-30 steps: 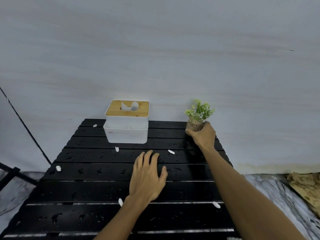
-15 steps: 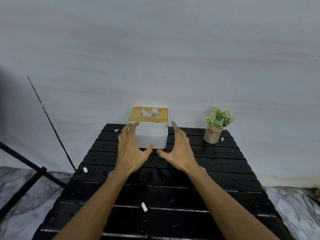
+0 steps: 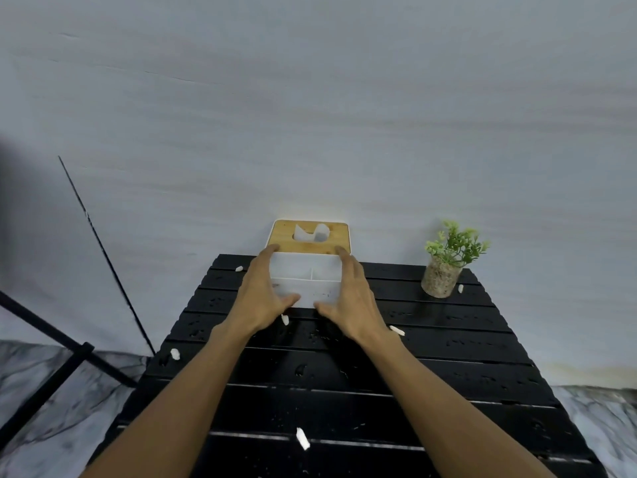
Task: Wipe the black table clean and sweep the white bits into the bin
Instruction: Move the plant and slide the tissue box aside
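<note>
The wet black tabletop (image 3: pixel 448 339) with white bits (image 3: pixel 302 438) stands by a grey wall (image 3: pixel 310 115). My left hand (image 3: pixel 262 298) and right hand (image 3: pixel 355 298) grasp the tissue box (image 3: pixel 310 284), one tissue (image 3: pixel 312 232) sticking out on top.

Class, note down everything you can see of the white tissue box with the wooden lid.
The white plastic tissue box is rectangular, with a flat light wooden lid whose slot shows a white tissue poking up. In front of the lid is an open tray split into two compartments by a divider. The box stands upright at the far edge of the black slatted table, near the wall. The left hand and right hand hold its sides, thumbs on its front face.
</note>
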Motion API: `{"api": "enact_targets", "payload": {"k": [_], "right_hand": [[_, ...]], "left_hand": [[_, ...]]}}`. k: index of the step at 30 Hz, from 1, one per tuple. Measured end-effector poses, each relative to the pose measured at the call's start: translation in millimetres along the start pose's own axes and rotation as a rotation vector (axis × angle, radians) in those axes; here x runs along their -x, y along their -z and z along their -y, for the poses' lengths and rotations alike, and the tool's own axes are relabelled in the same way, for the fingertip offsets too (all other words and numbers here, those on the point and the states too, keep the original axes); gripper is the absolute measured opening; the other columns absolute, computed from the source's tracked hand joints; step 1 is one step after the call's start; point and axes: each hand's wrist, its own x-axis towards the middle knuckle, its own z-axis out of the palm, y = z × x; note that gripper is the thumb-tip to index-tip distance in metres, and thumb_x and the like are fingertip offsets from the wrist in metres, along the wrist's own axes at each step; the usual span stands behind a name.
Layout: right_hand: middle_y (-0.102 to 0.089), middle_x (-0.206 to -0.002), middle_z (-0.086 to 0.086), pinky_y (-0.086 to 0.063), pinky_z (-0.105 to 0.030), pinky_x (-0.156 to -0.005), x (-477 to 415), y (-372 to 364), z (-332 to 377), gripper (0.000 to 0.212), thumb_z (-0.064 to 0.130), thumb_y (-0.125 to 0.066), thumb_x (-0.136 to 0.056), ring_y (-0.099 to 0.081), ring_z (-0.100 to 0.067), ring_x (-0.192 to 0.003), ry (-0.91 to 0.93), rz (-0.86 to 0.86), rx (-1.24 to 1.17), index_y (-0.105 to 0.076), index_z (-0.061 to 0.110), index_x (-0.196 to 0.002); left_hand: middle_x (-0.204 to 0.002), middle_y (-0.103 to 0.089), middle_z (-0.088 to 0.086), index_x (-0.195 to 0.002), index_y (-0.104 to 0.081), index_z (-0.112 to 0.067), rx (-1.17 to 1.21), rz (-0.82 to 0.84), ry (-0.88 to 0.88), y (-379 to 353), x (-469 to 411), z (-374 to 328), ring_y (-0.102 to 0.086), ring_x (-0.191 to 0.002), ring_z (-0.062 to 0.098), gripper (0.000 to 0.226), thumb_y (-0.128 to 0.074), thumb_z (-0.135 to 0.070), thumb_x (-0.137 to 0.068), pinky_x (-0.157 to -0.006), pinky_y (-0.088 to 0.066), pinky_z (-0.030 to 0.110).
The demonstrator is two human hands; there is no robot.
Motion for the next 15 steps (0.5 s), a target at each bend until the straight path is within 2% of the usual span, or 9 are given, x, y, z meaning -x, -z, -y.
{"api": "enact_targets", "payload": {"k": [3, 7, 15], "right_hand": [[-0.019, -0.161, -0.010, -0.054, -0.045, -0.095, 3.7, 2.8, -3.2, 0.102, 0.024, -0.079, -0.078, -0.051, -0.033, -0.127, 0.011, -0.036, -0.001, -0.012, 0.025, -0.155], [-0.014, -0.163, -0.008, -0.056, -0.037, -0.082, 10.5, 17.1, -9.1, 0.099, 0.022, -0.079, -0.079, -0.056, -0.030, -0.117, 0.035, -0.116, -0.005, -0.014, 0.027, -0.155], [-0.011, -0.162, -0.007, -0.058, -0.034, -0.073, 24.5, 52.2, -35.0, 0.094, 0.019, -0.083, -0.077, -0.058, -0.028, -0.108, 0.042, -0.204, 0.038, -0.025, 0.024, -0.152]], "left_hand": [[-0.147, -0.038, -0.005, -0.146, -0.027, -0.031, 0.008, -0.038, -0.051, -6.3, 4.4, -4.7, -0.039, -0.130, 0.011, 0.098, -0.086, -0.027, -0.068, -0.100, -0.035, 0.023], [-0.149, -0.033, -0.007, -0.146, -0.026, -0.032, 0.047, -0.078, -0.134, -14.7, 10.4, -23.3, -0.033, -0.128, -0.002, 0.097, -0.085, -0.025, -0.070, -0.101, -0.031, 0.019], [-0.153, -0.026, -0.005, -0.146, -0.026, -0.030, 0.038, -0.072, -0.199, -45.4, 18.7, -66.1, -0.035, -0.132, 0.008, 0.092, -0.082, -0.024, -0.074, -0.100, -0.041, 0.031]]}}
